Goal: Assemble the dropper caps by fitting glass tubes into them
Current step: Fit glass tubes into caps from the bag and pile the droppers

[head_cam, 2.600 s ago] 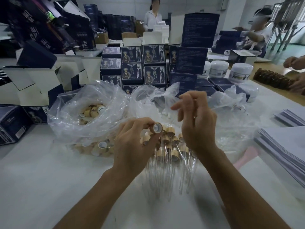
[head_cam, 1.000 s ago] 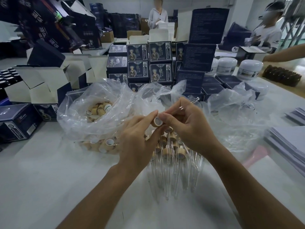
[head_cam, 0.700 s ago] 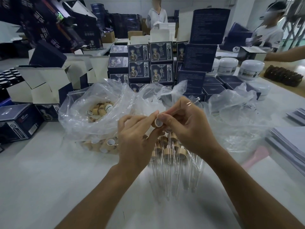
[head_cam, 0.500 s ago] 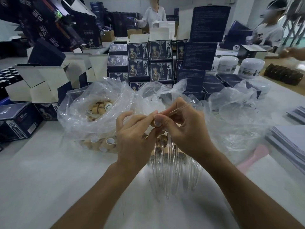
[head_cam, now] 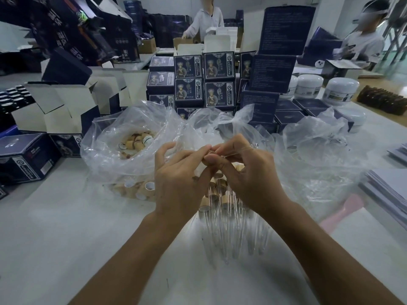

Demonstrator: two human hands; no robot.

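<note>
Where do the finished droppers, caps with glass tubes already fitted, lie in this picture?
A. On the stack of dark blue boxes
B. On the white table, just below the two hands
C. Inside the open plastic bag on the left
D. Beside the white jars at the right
B: the finished droppers lie in a bunch on the table, under the left hand and right hand.

The white surface (head_cam: 66, 238) carries a clear plastic bag (head_cam: 132, 137) of wooden caps, and finished droppers (head_cam: 229, 221) lie in a row near the front edge. Dark blue boxes (head_cam: 204, 82) stand stacked behind, white jars (head_cam: 341, 90) at the right, and grey sheets (head_cam: 387, 190) at the right edge.
</note>
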